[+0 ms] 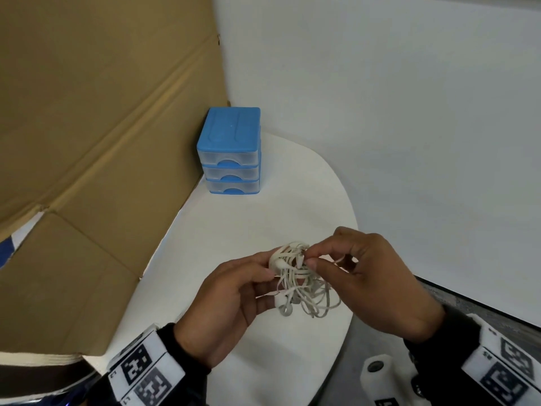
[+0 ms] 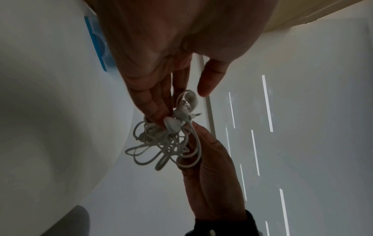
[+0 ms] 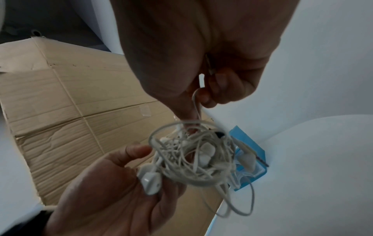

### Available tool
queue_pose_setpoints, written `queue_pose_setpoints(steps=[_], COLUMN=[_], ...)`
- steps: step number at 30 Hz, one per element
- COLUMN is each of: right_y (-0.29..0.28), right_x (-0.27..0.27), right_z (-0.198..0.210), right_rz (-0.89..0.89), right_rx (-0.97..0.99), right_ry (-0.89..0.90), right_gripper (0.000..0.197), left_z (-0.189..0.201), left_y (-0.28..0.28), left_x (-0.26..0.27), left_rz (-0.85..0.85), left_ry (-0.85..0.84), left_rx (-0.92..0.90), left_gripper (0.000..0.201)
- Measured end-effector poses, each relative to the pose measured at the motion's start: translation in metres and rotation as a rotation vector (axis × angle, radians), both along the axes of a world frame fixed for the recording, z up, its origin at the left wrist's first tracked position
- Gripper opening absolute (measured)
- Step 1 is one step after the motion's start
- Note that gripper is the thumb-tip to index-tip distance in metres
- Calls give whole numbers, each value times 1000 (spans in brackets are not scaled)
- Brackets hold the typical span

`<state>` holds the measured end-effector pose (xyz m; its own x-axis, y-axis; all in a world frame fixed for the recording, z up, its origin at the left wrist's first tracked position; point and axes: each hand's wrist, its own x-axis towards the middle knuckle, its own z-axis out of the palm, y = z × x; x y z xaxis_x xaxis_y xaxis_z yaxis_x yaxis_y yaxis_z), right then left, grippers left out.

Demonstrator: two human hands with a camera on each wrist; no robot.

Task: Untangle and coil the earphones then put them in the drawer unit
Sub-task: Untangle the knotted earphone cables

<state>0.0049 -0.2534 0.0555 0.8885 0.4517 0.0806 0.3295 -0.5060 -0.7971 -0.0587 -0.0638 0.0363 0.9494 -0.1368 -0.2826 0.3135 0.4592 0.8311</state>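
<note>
Left hand (image 1: 231, 297) grip: holds tangled earphones (image 1: 298, 279) | right hand (image 1: 366, 276) grip: pinches cord | drawer unit (image 1: 229, 152): shut, on worktop (image 1: 234, 224)

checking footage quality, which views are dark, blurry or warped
Head view: evenly lit and sharp, earphones clear, table edge bowed by the wide lens. Left wrist view: dim, left hand backlit and shadowed. Right wrist view: brighter, cable tangle motion-blurred, right hand shadowed.
</note>
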Motion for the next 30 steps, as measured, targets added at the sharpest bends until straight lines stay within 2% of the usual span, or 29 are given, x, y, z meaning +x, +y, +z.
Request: queue_pose_setpoints(steps=[4,6,10,13,17,21,26,28,30], right_y=[-1,0,3,5,10,13,11,12,15], right_x=[2,3,-2,-6,-8,-11,-6,-8,-14], right_z=[3,5,9,11,4,-1,-5,-3,-1], right_rz=[-67,-101,-6,35,-40,-73,-16,31,58], right_rx=[59,108,151,203,375,439,449,470,391], right_ry=[71,140,208,246,255,297,399,451,421], right_gripper=[11,10,12,16,17,14,22,17,21], left_z=[-4,-3,2,4,5,1,0,-1,-2], left_y=[-5,-6,-5,-6,-8,-9,-6,-4,-3], left_x=[-4,-5,-2,-2,-3,-4,-1,0,0], left_rz=[-1,31,126,142,124,99,142,171,190], left_ry=[-130,-148,-90,-54,-44,-4,46,69,96], left_rx=[109,123,131,122,98,80,54,64,57], left_gripper=[50,44,24,31,32,32,34,33,31])
